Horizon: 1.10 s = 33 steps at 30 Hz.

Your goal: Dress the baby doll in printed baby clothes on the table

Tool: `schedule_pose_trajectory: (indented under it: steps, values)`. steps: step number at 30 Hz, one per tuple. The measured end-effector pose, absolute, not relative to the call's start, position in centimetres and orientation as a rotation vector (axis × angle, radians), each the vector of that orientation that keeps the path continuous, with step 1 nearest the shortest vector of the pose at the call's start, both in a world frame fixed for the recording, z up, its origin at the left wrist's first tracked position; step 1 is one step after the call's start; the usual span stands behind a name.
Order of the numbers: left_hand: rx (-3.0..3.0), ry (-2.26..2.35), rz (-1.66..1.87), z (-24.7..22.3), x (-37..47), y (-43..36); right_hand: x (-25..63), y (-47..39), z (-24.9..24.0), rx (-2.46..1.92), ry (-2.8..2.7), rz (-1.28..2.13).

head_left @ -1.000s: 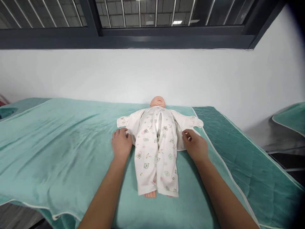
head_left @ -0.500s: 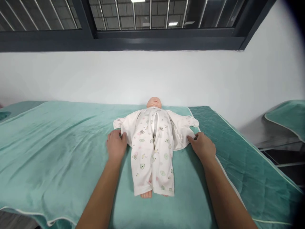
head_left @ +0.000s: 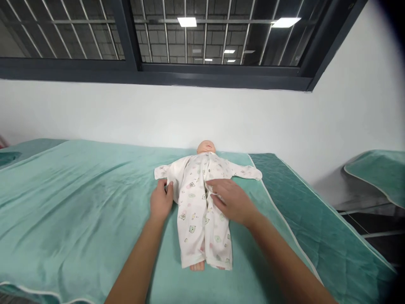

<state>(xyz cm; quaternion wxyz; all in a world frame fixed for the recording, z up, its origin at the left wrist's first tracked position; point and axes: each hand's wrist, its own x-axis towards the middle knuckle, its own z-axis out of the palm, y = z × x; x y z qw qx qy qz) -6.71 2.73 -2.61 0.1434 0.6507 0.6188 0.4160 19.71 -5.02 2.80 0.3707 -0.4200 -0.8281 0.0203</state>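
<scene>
A baby doll (head_left: 206,147) lies on its back, head towards the wall, arms spread inside long sleeves. It wears a white baby romper (head_left: 193,211) printed with small animals and leaves; toes show below one leg cuff. My left hand (head_left: 162,199) pinches the white side edge of the romper below the sleeve on the left. Across the romper's front lies my right hand (head_left: 232,200), its fingertips at the middle opening with white fabric between thumb and fingers. That hand covers part of the doll's belly and the cloth beneath.
A light green sheet (head_left: 95,211) covers the bed under the doll. To the right lies a darker green quilted cover (head_left: 303,202). Behind stands a white wall (head_left: 158,112) with a dark-framed, barred window (head_left: 209,78). Another green cloth (head_left: 379,173) hangs at the far right.
My right hand has moved left from the spread side flap to the romper's middle, and the flap no longer lies out on the right. My left hand stays at its edge. The view has tilted up.
</scene>
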Motion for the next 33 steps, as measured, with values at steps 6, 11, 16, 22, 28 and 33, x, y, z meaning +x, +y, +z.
schedule_pose_trajectory:
  steps: [6,11,16,22,28,33]
  values:
    - [1.81,1.744,1.285,-2.9,-6.8,2.4,19.6,-6.1,1.4,-1.145,-2.073,-0.086]
    - [1.703,1.469,1.482,-1.3,-5.6,3.5,19.8,-6.1,1.2,-1.145,-1.976,0.048]
    - [1.965,1.185,1.46,2.8,-2.0,3.0,20.0,-3.0,3.4,-1.276,-1.861,0.224]
    - [2.712,0.73,0.936,3.8,0.4,0.2,20.3,6.8,5.5,-1.547,-1.496,0.134]
    - [2.121,1.211,1.289,5.8,0.5,6.3,18.9,10.0,3.8,-1.658,-1.496,0.193]
    - [1.953,1.374,0.99,7.0,3.4,13.2,19.0,9.5,3.6,-1.628,-1.436,0.307]
